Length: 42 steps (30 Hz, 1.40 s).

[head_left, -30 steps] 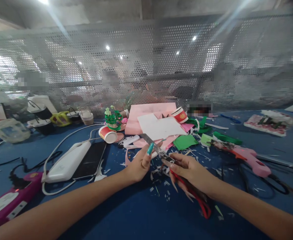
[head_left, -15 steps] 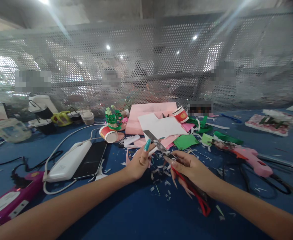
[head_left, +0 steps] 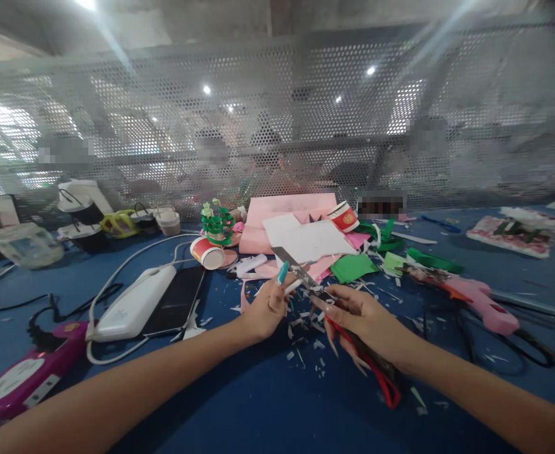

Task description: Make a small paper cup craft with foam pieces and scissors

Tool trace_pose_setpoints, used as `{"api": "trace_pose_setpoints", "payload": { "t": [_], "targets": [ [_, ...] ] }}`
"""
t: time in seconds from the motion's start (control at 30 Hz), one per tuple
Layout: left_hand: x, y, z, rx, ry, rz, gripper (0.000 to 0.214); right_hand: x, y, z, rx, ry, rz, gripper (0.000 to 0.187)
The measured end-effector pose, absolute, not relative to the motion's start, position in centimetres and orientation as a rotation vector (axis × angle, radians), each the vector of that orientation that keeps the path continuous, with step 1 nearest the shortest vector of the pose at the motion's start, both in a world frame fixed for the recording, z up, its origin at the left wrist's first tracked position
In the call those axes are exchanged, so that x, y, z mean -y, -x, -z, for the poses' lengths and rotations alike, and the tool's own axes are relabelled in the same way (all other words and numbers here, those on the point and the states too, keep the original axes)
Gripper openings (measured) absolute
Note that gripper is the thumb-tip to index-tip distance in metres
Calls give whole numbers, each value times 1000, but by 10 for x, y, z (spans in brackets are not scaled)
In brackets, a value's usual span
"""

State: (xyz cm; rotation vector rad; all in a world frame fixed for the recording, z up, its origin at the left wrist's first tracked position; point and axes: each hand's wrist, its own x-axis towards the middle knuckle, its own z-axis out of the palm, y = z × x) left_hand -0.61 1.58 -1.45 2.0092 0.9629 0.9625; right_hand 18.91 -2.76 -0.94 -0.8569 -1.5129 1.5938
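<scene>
My right hand grips scissors with red handles; the metal blades point up and left toward my other hand. Near those blades, my left hand is closed, its thumb with a long teal nail raised. A small piece of paper shows pale at its fingertips, mostly hidden by the fingers. Just beyond both hands lie a white sheet and a pink sheet. Small paper scraps are scattered on the blue table below the scissors.
To the right lies a pink glue gun. Left are a white power bank, a black phone and a purple power strip with cables. Red paper cups, a green paper plant and green paper sit farther back.
The hands and scissors hold nearly the same pose. My left hand has shifted slightly to the right, and less pink paper shows beside it. The whole view has moved a little.
</scene>
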Motion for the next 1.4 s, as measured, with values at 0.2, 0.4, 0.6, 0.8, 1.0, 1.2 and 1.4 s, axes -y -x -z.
{"api": "trace_pose_setpoints", "payload": {
  "t": [0.2, 0.4, 0.6, 0.8, 1.0, 1.2, 1.4],
  "targets": [
    [-16, 6, 14, -903, -2018, -984, 85, 30, -188, 8, 1528, 856, -1592, 33],
    [-18, 4, 19, -871, -1986, -1068, 84, 33, -187, 6, 1517, 905, -1612, 31],
    [-14, 4, 14, -740, -2055, -982, 82, 34, -186, 6, 1537, 897, -1607, 33],
    [-23, 9, 24, -604, -1924, -934, 78, 35, -188, 2, 1473, 902, -1556, 35],
    [-19, 10, 24, -575, -1822, -864, 71, 39, -187, -10, 1340, 905, -1613, 34],
    [-20, 8, 28, -590, -1678, -923, 77, 41, -186, -10, 1350, 882, -1665, 27],
    [-17, 4, 20, -602, -1604, -961, 69, 38, -187, -9, 1342, 915, -1662, 26]
  ]
}}
